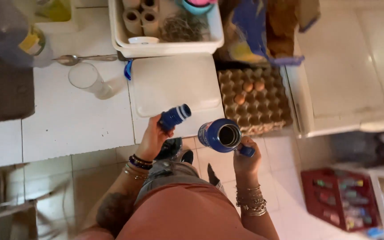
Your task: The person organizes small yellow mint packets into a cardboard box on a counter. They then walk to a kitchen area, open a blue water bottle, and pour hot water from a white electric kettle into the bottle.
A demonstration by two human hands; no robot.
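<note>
Your left hand (154,138) wraps the blue flask lid (174,117) and your right hand (245,159) grips the handle of the open blue flask (221,135), both above the white counter's (72,120) edge; rigid, probably smooth metal, best held by its handle.

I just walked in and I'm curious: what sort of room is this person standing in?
Most likely a home kitchen. A cardboard egg tray with a few eggs sits by a white cutting board on the tiled counter, with a spoon and a drinking glass nearby.
</note>
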